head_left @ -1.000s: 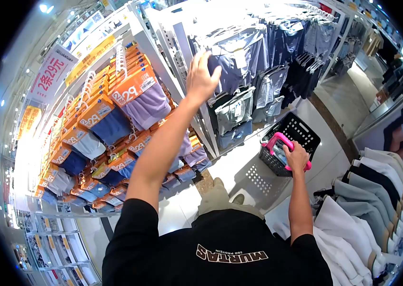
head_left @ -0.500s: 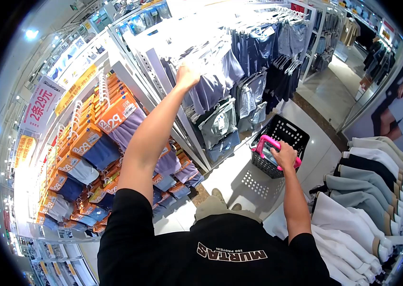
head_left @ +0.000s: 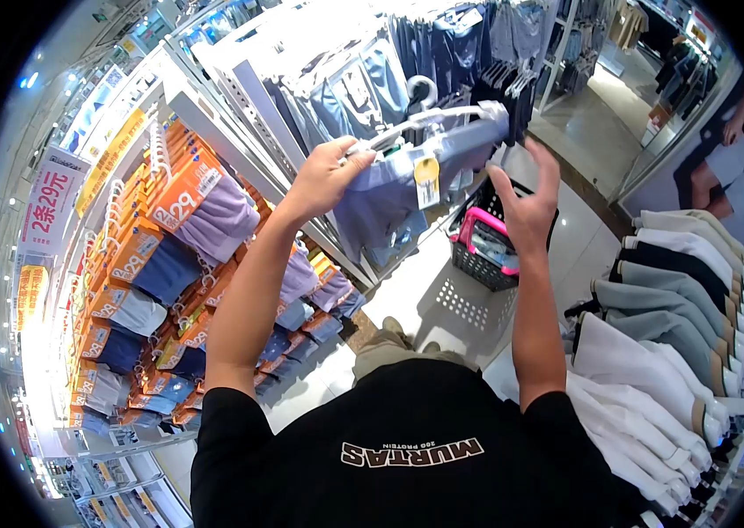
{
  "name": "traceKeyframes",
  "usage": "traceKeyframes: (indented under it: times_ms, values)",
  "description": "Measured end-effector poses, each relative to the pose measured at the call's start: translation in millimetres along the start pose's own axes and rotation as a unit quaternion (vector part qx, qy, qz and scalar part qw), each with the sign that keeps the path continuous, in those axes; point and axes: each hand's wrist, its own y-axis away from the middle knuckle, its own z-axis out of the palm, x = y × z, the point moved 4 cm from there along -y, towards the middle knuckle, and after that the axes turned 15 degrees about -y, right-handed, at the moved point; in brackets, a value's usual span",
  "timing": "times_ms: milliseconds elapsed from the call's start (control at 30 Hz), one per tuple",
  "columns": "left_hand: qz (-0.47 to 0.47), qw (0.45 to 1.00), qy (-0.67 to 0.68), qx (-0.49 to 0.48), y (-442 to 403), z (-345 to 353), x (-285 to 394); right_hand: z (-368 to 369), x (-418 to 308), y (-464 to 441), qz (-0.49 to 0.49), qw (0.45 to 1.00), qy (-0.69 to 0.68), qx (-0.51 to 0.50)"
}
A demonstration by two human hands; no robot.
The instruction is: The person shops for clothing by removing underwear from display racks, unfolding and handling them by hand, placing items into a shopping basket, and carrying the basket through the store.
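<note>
My left hand (head_left: 328, 179) is closed on the left end of a white hanger (head_left: 442, 114). From that hanger hangs a blue-grey garment (head_left: 389, 189) with a yellow and white tag (head_left: 426, 180), held in front of the rack. Near the hanger's right end, my right hand (head_left: 528, 201) is raised with thumb and fingers apart, holding nothing. Below it on the floor stands a black basket (head_left: 484, 264) with its pink handle (head_left: 477, 216) up; some packaged items lie inside.
At left hang rows of orange-labelled packs (head_left: 183, 198) beside a price sign (head_left: 51, 207). Behind the held garment is a rack of clothes (head_left: 354, 88). White, grey and black garments (head_left: 645, 352) hang close at right. Tiled floor (head_left: 389, 299) shows around my feet.
My left hand has taken the hanger with the garment off the rack and brought it nearer. My right hand has let go of the basket's handle and risen, opening. The view has shifted.
</note>
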Motion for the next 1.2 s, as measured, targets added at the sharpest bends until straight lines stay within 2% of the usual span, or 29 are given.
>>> traceKeyframes:
  times_ms: [67, 100, 133, 167, 200, 233, 267, 300, 333, 400, 467, 500, 533, 600, 633, 733, 767, 867, 1000, 1200]
  values:
    - [0.039, 0.998, 0.009, -0.057, 10, 16, 5, 13, -25, -12, -0.075, 0.990, 0.103, -0.064]
    - [0.058, 0.995, 0.010, -0.081, 15, 24, 5, 22, -18, -9, -0.068, 0.974, 0.150, -0.154]
    - [0.076, 0.992, 0.012, -0.104, 21, 31, 7, 29, -12, 0, -0.045, 0.964, 0.166, -0.205]
    - [0.099, 0.990, 0.017, -0.103, 29, 36, 10, 32, -6, 10, 0.035, 0.951, 0.138, -0.274]
    - [0.058, 0.987, -0.002, -0.148, 36, 38, 3, 35, -1, 21, 0.117, 0.927, 0.107, -0.340]
    - [0.043, 0.987, 0.074, -0.132, 48, 40, 0, 36, 7, 31, 0.067, 0.935, 0.063, -0.342]
    - [0.030, 0.982, 0.147, -0.115, 62, 43, -2, 33, 23, 40, 0.138, 0.939, 0.010, -0.314]
    - [-0.065, 0.934, 0.325, -0.137, 76, 56, -24, 32, 30, 43, 0.206, 0.937, -0.042, -0.280]
    - [-0.056, 0.871, 0.459, -0.168, 88, 77, -49, 29, 36, 46, 0.273, 0.927, -0.092, -0.241]
    - [-0.083, 0.783, 0.592, -0.172, 119, 111, -62, 16, 39, 38, 0.309, 0.922, -0.105, -0.208]
    - [-0.075, 0.772, 0.620, -0.119, 150, 147, -97, 3, 66, 44, 0.343, 0.918, -0.088, -0.179]
    - [-0.152, 0.782, 0.603, -0.040, 154, 146, -69, 0, 70, 49, 0.348, 0.916, -0.110, -0.169]
    - [-0.171, 0.794, 0.576, -0.098, 156, 156, -76, 0, 71, 54, 0.352, 0.912, -0.133, -0.163]
    - [-0.229, 0.795, 0.561, -0.022, 151, 172, -84, -1, 68, 62, 0.387, 0.894, -0.154, -0.167]
    - [-0.226, 0.777, 0.587, 0.029, 146, 169, -78, -5, 61, 63, 0.416, 0.879, -0.152, -0.176]
    - [-0.283, 0.726, 0.624, 0.058, 146, 161, -83, -12, 73, 68, 0.469, 0.848, -0.197, -0.148]
    - [-0.323, 0.696, 0.634, 0.101, 148, 162, -84, -15, 78, 70, 0.462, 0.858, -0.178, -0.138]
    - [-0.294, 0.753, 0.584, 0.077, 153, 162, -85, -21, 82, 72, 0.458, 0.866, -0.159, -0.122]
    - [-0.259, 0.772, 0.573, 0.092, 155, 168, -89, -27, 81, 76, 0.467, 0.859, -0.172, -0.116]
    - [-0.269, 0.750, 0.596, 0.102, 155, 168, -91, -31, 80, 79, 0.473, 0.855, -0.184, -0.110]
